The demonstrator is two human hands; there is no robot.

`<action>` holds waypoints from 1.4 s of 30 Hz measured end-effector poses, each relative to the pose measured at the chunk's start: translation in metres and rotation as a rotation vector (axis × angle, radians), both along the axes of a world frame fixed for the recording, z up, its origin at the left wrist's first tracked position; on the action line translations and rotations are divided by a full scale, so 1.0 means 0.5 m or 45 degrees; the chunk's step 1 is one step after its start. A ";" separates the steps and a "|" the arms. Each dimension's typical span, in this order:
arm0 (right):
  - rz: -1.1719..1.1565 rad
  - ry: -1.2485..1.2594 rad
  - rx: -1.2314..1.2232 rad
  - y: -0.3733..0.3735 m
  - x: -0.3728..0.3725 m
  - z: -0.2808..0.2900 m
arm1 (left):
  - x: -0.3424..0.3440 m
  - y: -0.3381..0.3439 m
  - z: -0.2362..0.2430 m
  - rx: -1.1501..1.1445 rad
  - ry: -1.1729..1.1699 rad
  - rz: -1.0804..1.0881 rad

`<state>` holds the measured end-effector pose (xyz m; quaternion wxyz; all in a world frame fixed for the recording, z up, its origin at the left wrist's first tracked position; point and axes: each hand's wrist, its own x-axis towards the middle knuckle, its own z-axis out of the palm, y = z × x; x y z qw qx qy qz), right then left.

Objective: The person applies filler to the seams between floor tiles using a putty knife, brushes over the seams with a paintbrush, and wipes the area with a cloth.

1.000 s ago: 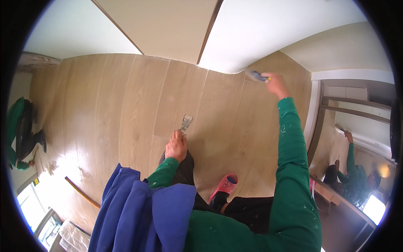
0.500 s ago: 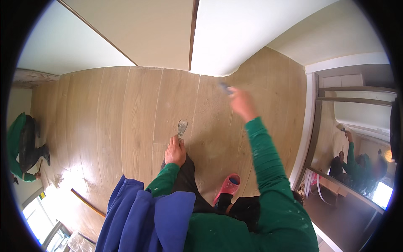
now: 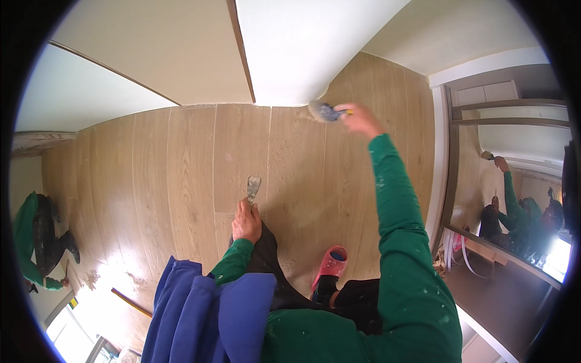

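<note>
Putty knife (image 3: 252, 185) with a metal blade sits in the left hand (image 3: 246, 221), low and near the middle of the view, its blade pointing away over the wooden floor (image 3: 181, 169); the fingers are wrapped closed around the handle, and the hand rests just above a dark trouser knee (image 3: 266, 266); the right hand (image 3: 358, 118) is raised far and to the right, gripping a second, wider scraper (image 3: 324, 111) whose grey-smeared blade meets the lower edge of the white wall (image 3: 302, 42); the fingers there are closed on its handle too; both arms wear green sleeves (image 3: 399, 242) flecked with pale spots; a blue cloth (image 3: 206, 314) hangs at the near left, touching the left forearm; a pink sandal (image 3: 330, 264) stands on the floor between the two arms; far to the left, another person in green (image 3: 36, 242) crouches on the floor; a mirror (image 3: 514, 199) at the right reflects a figure in green with one arm raised.
</note>
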<state>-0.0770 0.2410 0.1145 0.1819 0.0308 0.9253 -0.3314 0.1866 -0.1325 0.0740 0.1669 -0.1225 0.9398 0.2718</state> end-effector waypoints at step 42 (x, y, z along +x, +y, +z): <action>0.204 -0.127 0.194 -0.309 0.503 -0.016 | 0.023 0.034 -0.004 0.065 0.167 0.191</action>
